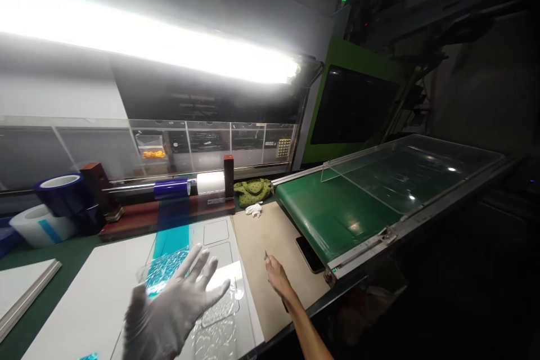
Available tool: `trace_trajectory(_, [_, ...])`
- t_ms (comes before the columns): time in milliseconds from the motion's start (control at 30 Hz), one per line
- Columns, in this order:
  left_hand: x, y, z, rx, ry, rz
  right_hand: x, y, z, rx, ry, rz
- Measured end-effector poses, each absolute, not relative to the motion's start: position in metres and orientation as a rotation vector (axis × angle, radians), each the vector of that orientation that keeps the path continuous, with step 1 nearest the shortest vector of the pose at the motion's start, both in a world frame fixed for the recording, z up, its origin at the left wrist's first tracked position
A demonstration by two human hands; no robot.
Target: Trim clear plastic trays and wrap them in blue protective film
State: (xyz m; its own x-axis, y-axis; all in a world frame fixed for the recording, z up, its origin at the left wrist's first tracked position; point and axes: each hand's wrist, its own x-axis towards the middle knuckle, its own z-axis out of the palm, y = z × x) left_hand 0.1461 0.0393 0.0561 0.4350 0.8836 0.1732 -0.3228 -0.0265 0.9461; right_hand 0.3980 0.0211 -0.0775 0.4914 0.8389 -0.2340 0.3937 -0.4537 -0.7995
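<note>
I'm watching a clear plastic sheet (215, 329) lying on a white board (86, 298), its long axis running away from me toward a blue tape roll (171, 188), with a blue film (166, 270) showing along its far part. The gloved left hand (177, 306) is nearer, spreading wide above the sheet, though I'm not able to tell whether it's touching. The bare right hand (276, 275) is sitting off to the right, its fingers bunching around a tiny pointed item (266, 255) too small for me to name. The sheet's right side is running along a cardboard mat (270, 242), leaving open room there before a phone (310, 253) and a green conveyor belt (337, 219).
</note>
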Motion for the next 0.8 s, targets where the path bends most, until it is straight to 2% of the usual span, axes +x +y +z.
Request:
trace_trajectory(100, [0.158,0.032,0.076,1.390,0.462,0.936,0.381,0.013,-0.034,-1.683,-1.094,1.003])
trace_trajectory(200, [0.161,0.025,0.091,1.939,0.552,0.945,0.368,-0.010,0.018,-1.123,-1.103,1.185])
trace_trajectory(300, [0.155,0.020,0.099,2.380,0.629,0.925,0.362,-0.036,0.061,-0.933,-1.092,1.284])
trace_trajectory(433, [0.139,0.015,0.103,2.622,0.642,0.849,0.352,-0.066,0.100,-1.001,-1.142,1.281])
trace_trajectory(567, [0.123,0.008,0.107,2.643,0.664,0.752,0.332,-0.088,0.125,-1.286,-1.406,1.080])
trace_trajectory(667, [0.111,-0.003,0.111,2.597,0.703,0.627,0.313,-0.100,0.127,-1.491,-1.620,0.883])
trace_trajectory(800, [0.094,-0.018,0.116,2.523,0.764,0.532,0.290,-0.108,0.113,-1.492,-1.734,0.803])
